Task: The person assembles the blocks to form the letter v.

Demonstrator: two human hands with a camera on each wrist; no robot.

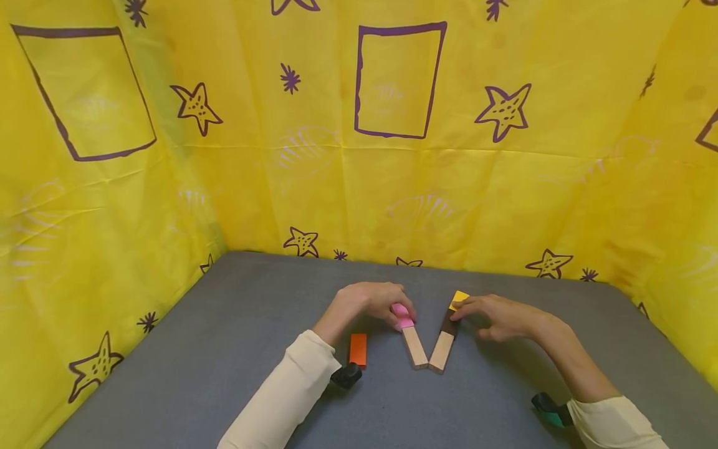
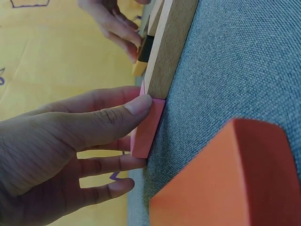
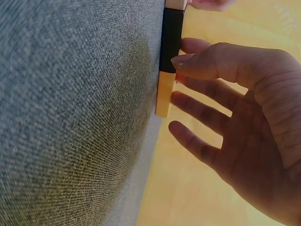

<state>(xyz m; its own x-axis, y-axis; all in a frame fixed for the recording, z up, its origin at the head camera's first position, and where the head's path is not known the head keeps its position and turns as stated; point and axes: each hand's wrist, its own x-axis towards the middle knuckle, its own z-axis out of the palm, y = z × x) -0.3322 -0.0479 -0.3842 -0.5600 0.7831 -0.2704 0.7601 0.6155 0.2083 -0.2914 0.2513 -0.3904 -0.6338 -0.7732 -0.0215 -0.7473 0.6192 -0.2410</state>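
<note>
In the head view my left hand grips a pink block between thumb and fingers. The block lies end to end with a plain wooden block. My right hand reaches in from the right, its fingertips at a yellow block and a dark brown block. Its thumb stands apart from them in the head view, the fingers loosely extended. A second plain wooden block continues that row, and the two rows meet at their near ends in a V shape.
An orange block lies apart, beside the left forearm. Grey cloth covers the table. Yellow patterned curtains rise behind and along the sides. Dark devices are strapped at the left wrist and right wrist.
</note>
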